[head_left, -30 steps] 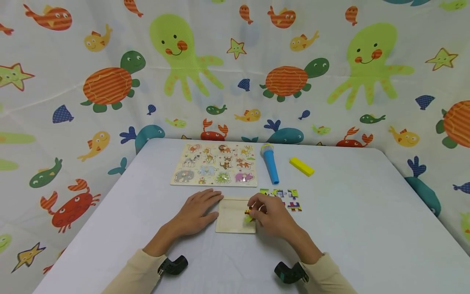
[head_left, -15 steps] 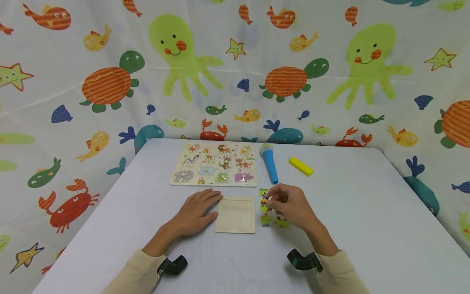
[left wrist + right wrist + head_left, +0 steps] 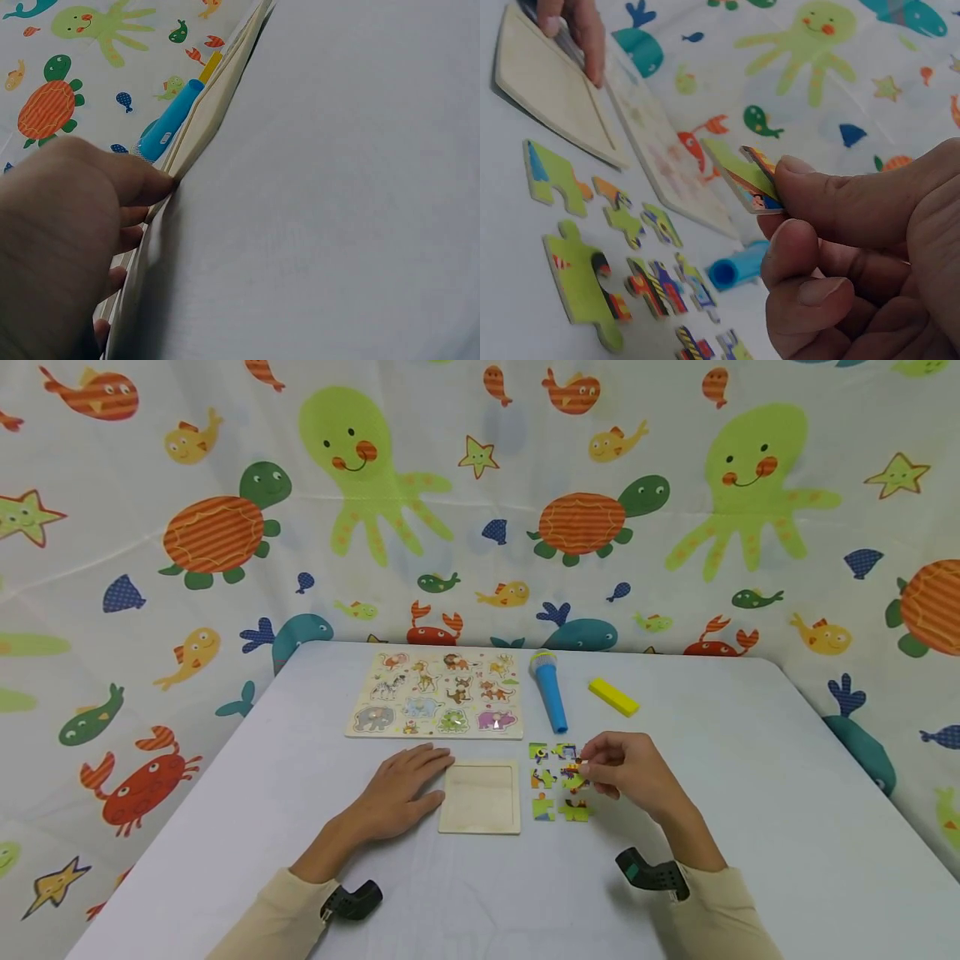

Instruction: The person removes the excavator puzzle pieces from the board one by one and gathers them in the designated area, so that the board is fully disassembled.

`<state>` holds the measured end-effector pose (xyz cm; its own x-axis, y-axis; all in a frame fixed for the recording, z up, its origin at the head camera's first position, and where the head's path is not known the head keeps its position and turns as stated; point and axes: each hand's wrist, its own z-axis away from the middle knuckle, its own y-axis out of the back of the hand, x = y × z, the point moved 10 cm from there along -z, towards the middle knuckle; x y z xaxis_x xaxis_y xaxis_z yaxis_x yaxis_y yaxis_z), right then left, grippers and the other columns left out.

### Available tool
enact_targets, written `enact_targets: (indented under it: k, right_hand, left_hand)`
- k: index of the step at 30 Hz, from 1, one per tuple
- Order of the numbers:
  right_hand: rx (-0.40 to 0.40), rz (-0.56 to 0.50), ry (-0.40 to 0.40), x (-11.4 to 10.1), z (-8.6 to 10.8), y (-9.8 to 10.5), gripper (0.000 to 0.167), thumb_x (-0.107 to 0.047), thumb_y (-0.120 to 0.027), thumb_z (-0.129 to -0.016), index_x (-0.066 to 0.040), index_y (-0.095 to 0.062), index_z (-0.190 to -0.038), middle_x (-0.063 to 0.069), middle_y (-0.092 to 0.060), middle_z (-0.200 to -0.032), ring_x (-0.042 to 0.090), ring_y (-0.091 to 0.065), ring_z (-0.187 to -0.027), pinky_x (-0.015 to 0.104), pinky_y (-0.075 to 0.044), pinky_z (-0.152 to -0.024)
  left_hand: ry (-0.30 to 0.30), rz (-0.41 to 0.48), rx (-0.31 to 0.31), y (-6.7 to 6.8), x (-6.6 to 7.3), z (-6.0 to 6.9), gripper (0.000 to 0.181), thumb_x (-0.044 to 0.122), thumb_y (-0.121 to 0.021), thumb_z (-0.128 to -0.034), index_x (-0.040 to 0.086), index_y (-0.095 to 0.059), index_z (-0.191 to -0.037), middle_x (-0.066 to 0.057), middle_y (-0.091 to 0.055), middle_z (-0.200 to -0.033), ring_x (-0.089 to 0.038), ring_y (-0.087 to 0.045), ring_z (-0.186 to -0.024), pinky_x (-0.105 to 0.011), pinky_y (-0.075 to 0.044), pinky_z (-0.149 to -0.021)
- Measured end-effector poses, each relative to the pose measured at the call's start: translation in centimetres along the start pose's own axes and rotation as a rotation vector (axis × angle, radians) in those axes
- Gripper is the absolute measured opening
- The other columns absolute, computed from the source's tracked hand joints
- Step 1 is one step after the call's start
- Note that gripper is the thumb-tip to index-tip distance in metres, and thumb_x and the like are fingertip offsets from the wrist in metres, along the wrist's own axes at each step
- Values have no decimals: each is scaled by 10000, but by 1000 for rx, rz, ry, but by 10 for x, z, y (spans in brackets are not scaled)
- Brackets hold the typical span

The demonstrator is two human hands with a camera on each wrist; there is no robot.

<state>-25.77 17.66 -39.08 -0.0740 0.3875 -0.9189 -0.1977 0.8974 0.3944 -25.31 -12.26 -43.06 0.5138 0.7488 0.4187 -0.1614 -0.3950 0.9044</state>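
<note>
My right hand [image 3: 630,777] is over the right side of the loose jigsaw pieces [image 3: 543,779]. It pinches one jigsaw piece [image 3: 739,176] between thumb and fingers, green with an orange-striped edge in the right wrist view. My left hand [image 3: 401,797] rests on the table with its fingers extended, the tips touching the left edge of a square wooden puzzle tray [image 3: 480,797]. Nothing lies in the tray. Several pieces sit in rows to its right; the right hand covers part of the group in the head view.
Behind the tray lies a wooden animal puzzle board [image 3: 435,693]. A blue toy microphone [image 3: 551,693] is to its right, then a yellow block [image 3: 613,697]. A curtain [image 3: 420,510] printed with sea animals hangs behind the white table [image 3: 750,793].
My right hand has moved right from above the tray to the loose pieces, still pinching a jigsaw piece. More of the loose pieces now show. The left hand has stayed in place.
</note>
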Motion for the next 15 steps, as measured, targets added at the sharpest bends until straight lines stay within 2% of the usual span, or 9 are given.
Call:
enact_targets:
  k: [7, 15]
  right_hand:
    - [-24, -21, -65, 18, 5, 14, 207, -78, -749, -912, 59, -652, -1034, 134, -643, -787, 199, -566, -627, 265, -502, -522]
    - [-33, 12, -175, 40, 6, 26, 222, -119, -771, -905, 44, -670, -1016, 109, -657, -791, 207, -577, -643, 273, -523, -541]
  left_hand:
    - [-8, -4, 3, -1, -1, 0, 562, 321, -593, -1004, 164, -471, -1530, -29, -408, -1600, -299, -255, -1528, -620, -214, -1192]
    - [-9, -6, 2, -2, -2, 0, 565, 326, -593, -1006, 168, -466, -1533, -26, -404, -1603, -298, -249, -1530, -621, -210, -1194]
